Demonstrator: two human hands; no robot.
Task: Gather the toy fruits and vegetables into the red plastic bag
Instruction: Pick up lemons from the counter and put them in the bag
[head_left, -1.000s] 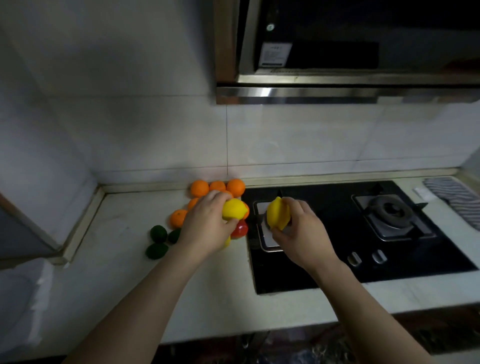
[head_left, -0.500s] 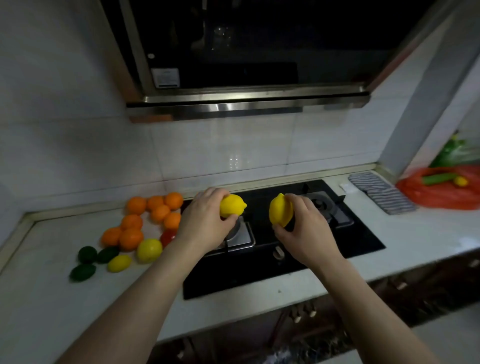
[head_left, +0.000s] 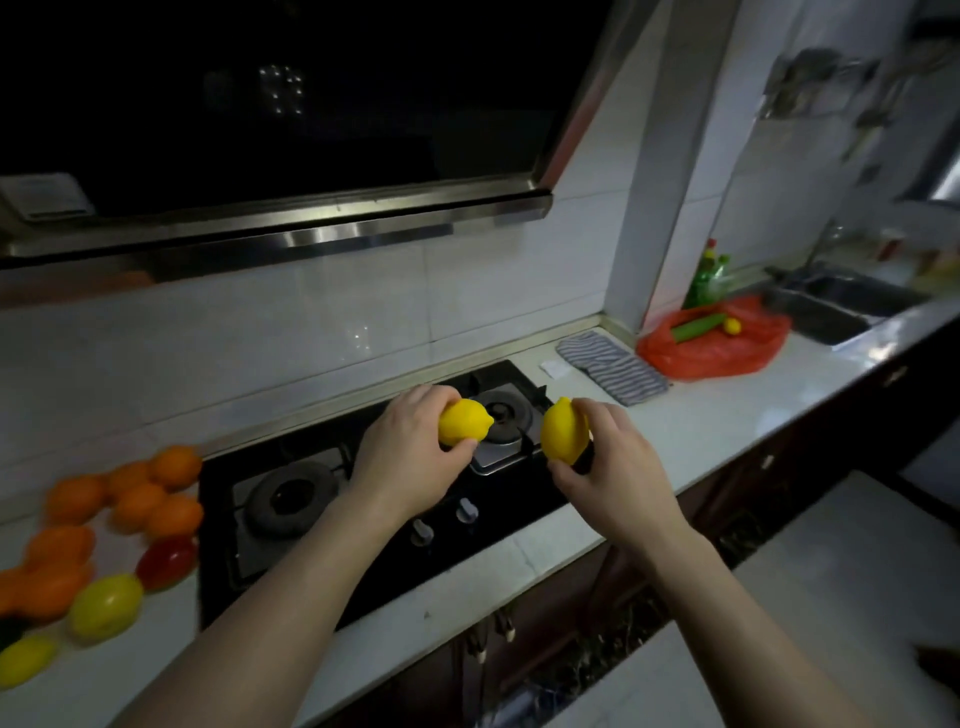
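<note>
1. Left hand (head_left: 410, 457): grip clenched round a yellow plastic toy lemon (head_left: 465, 428), with the fingers over its top and the thumb beneath. It is held above the right burner of the black glass gas hob (head_left: 363, 493), pointed end towards the other hand.

2. Right hand (head_left: 618, 467): grip grasping a second yellow toy lemon (head_left: 563, 430), held on end, above the hob's right edge. The two held lemons are near each other but apart.

3. Red plastic bag (head_left: 717, 358): lies open on the white stone bench (head_left: 727, 426), far right, between a grey striped cloth (head_left: 613, 366) and the steel sink (head_left: 841, 306). It holds a green toy cucumber (head_left: 698, 327) and a small yellow toy fruit (head_left: 732, 326), just beside each other.

4. Loose toys on the bench left of the hob: a cluster of round orange toy oranges (head_left: 140, 499), a red toy tomato (head_left: 166, 561) just beside the hob's edge, a yellow-green toy lemon (head_left: 106, 605), and a further yellow toy lemon (head_left: 26, 660) at the left edge of the view.

5. Fixtures: a steel-edged range hood (head_left: 291, 234) above the hob, and a green bottle (head_left: 706, 275) behind the bag, by the tiled wall.
</note>
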